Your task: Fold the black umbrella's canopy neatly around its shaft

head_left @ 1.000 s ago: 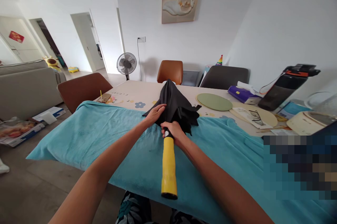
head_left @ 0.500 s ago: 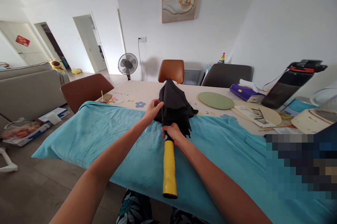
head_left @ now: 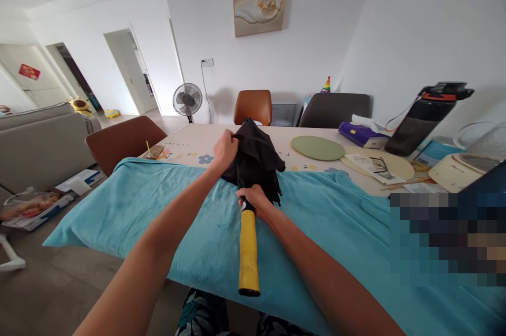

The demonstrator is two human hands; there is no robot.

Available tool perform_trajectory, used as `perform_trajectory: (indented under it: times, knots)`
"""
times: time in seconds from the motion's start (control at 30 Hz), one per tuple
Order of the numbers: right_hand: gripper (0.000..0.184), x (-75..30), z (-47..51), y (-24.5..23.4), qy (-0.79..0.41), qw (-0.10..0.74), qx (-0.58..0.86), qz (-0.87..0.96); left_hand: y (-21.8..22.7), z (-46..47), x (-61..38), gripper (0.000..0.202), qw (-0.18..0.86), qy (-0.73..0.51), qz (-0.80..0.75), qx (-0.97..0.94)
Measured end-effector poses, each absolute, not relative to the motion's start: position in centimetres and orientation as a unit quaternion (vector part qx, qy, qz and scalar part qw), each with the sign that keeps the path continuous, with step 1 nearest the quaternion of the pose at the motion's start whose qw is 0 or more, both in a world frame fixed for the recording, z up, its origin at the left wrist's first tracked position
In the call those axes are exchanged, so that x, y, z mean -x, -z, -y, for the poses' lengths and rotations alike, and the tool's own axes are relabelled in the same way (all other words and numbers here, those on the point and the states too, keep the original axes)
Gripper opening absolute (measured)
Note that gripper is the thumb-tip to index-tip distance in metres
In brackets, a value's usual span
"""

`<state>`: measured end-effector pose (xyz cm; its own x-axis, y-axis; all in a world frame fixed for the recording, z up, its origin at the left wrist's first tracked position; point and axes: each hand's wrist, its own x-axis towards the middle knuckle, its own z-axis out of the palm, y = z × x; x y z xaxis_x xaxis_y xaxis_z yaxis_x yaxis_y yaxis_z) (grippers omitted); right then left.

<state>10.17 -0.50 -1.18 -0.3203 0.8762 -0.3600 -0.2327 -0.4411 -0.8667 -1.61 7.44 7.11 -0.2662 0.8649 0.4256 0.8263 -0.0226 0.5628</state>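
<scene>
A folded black umbrella [head_left: 259, 159] with a yellow handle [head_left: 248, 249] lies lengthwise on a turquoise blanket [head_left: 158, 209] that covers the near part of the table. My left hand [head_left: 224, 149] is closed on a fold of the black canopy near its far left side. My right hand [head_left: 255, 200] grips the umbrella where the canopy meets the top of the handle. The handle's end hangs over the table's near edge.
A green round mat [head_left: 317, 147], glasses on papers [head_left: 375, 164], a purple tissue box [head_left: 359, 134] and a black kettle [head_left: 425, 117] stand at the right. Brown chairs [head_left: 124, 138] surround the table. A fan [head_left: 187, 100] and sofa [head_left: 39, 138] are to the left.
My left hand has slid up the canopy away from me and closed on the fabric. The canopy is gathered more tightly. My right hand has kept its grip at the handle's top.
</scene>
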Motion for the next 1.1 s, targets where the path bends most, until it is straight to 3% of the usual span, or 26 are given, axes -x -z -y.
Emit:
perform_trajectory:
  times: [0.23, 0.47, 0.57, 0.63, 0.73, 0.8, 0.97, 1.1]
  knots:
    - [0.023, -10.1, 0.9, 0.0, -0.675, 0.347, 0.513, 0.401, -0.8, -5.3, 9.7, 0.023, 0.203, -0.394, -0.795, -0.413]
    - [0.024, -10.1, 0.8, -0.3, -0.679, 0.344, 0.517, 0.392, -0.8, -5.4, 11.9, 0.019, 0.34, -0.411, -0.723, -0.439]
    - [0.025, -10.1, 0.8, -0.3, -0.678, 0.345, 0.52, 0.388, -1.1, -5.1, 12.0, 0.03, 0.302, -0.439, -0.734, -0.422]
    - [0.024, -10.0, 0.9, -0.3, -0.672, 0.345, 0.529, 0.387, -1.5, -4.8, 11.2, 0.034, 0.215, -0.475, -0.724, -0.452]
    - [0.019, -10.0, 0.9, -0.2, -0.676, 0.356, 0.522, 0.379, -2.4, -4.5, 8.4, 0.03, 0.059, -0.497, -0.606, -0.618]
    - [0.017, -10.2, 0.9, 0.0, -0.69, 0.365, 0.498, 0.376, -2.8, -4.6, 5.8, 0.029, 0.021, -0.465, -0.503, -0.728]
    - [0.013, -11.0, 0.7, 0.6, -0.747, 0.378, 0.422, 0.348, -1.7, -5.3, 0.4, 0.024, 0.068, -0.364, -0.443, -0.816]
    - [0.008, -11.9, 0.6, 1.0, -0.794, 0.37, 0.368, 0.312, 0.2, -5.3, -0.3, 0.018, 0.119, -0.384, -0.459, -0.792]
